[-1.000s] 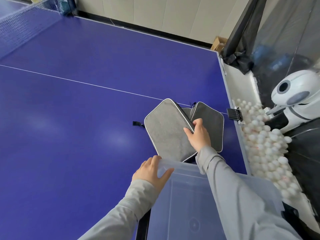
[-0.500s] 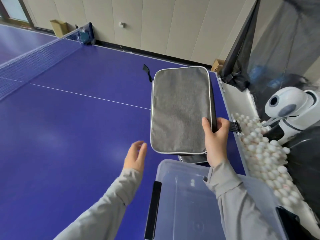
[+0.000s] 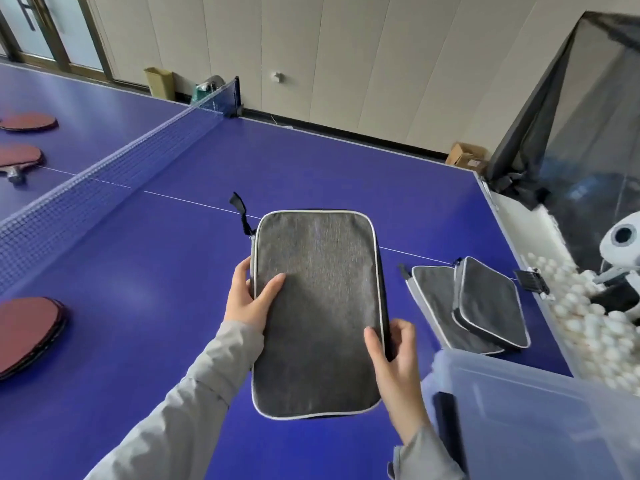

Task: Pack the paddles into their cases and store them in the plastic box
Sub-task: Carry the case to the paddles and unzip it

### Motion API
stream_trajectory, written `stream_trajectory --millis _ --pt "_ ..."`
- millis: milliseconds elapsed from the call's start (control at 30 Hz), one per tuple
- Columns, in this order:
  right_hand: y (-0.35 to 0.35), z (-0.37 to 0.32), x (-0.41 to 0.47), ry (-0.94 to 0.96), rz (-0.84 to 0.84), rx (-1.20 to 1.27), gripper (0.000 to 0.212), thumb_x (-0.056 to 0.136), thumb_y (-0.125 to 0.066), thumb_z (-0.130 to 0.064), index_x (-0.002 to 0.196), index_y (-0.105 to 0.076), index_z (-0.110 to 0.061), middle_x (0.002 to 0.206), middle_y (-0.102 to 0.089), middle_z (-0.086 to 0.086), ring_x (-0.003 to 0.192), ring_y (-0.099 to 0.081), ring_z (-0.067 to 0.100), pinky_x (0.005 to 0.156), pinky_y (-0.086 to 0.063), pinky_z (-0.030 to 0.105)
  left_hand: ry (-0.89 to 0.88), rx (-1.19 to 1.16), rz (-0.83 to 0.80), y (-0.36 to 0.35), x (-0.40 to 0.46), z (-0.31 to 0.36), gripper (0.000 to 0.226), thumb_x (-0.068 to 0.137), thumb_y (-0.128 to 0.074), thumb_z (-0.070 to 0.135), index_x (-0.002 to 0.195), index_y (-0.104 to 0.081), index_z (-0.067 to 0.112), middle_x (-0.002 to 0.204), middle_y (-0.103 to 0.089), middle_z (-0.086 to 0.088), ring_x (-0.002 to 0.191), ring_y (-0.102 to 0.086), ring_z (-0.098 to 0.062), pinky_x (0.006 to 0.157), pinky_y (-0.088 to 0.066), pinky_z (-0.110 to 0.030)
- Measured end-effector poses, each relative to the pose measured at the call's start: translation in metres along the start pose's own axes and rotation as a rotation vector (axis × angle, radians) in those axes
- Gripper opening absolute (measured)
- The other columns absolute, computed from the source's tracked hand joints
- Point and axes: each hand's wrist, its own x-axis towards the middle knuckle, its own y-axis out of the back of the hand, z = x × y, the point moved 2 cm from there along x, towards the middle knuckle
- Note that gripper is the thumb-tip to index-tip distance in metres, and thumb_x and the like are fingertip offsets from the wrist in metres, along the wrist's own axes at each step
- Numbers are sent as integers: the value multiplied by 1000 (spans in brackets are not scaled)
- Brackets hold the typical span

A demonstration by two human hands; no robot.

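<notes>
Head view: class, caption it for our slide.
Both hands, left and right, hold a grey paddle case above the blue table.

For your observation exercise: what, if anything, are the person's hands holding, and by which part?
Both hands hold one grey case. The left hand grips its left long edge, the right hand its right long edge nearer the person.

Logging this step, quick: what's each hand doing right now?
Left hand: grips the left edge of the grey paddle case.
Right hand: grips the same case's right edge.
</notes>
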Motion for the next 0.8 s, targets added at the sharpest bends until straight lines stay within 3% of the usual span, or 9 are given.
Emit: stream_trajectory --millis 67,167,233,300,467,567,667,733,800 --pt "-41 -6 -6 3 11 -102 21 88 -64 -25 100 -50 -35 93 -60 -16 85 -58 5 73 -44 10 -34 49 -20 46 15 3 39 85 -68 23 113 -48 41 88 -69 4 69 -68 -3 56 -51 -15" --pt "-101 -39 -1 161 53 -287 29 88 -63 -23 116 -54 -28 103 -52 -10 94 -52 7 80 -40 10 -72 246 -106 107 35 6 43 84 -69 24 111 -45 47 89 -70 14 81 -67 -7 72 -52 -25" --pt "-140 -70 7 272 22 -359 28 89 -63 -22 116 -59 -24 98 -49 -8 92 -51 10 82 -39 10 -118 419 -146 138 43 9 45 82 -71 27 113 -43 45 87 -66 23 80 -63 4 72 -46 -12" --pt "-176 -100 13 329 -47 -390 22 89 -63 -22 111 -64 -23 93 -49 -5 88 -51 12 81 -38 10 -156 560 -195 162 47 13 47 79 -72 32 116 -44 38 87 -66 21 81 -62 3 67 -42 -5" --pt "-240 -135 21 289 -324 -613 12 88 -60 -23 90 -67 -14 79 -40 -3 74 -42 8 66 -32 16 -255 780 -356 196 49 20 50 77 -73 39 118 -45 32 92 -65 18 83 -63 -13 78 -49 -27" --pt "-252 -137 20 237 -469 -686 12 86 -64 -33 82 -68 -22 72 -37 -6 66 -42 7 59 -31 13 -297 851 -436 208 50 24 53 77 -72 42 123 -46 33 93 -64 18 85 -64 -15 80 -50 -31" --pt "-256 -137 17 165 -594 -700 11 82 -68 -35 78 -67 -25 70 -45 -5 62 -43 7 62 -37 17 -307 885 -535 218 48 25 55 79 -68 43 128 -43 40 107 -62 26 97 -62 -9 87 -48 -29" --pt "-259 -137 14 151 -612 -689 10 80 -69 -30 75 -65 -23 68 -54 -5 60 -46 5 62 -42 20 -332 918 -564 223 47 25 56 80 -67 45 130 -43 39 109 -61 27 98 -62 -9 86 -48 -28" --pt "-261 -138 11 173 -564 -646 11 79 -69 -22 70 -62 -21 63 -57 -8 56 -49 2 59 -42 14 -342 916 -542 228 47 27 56 79 -69 44 129 -44 34 101 -60 27 93 -62 -13 82 -47 -27"
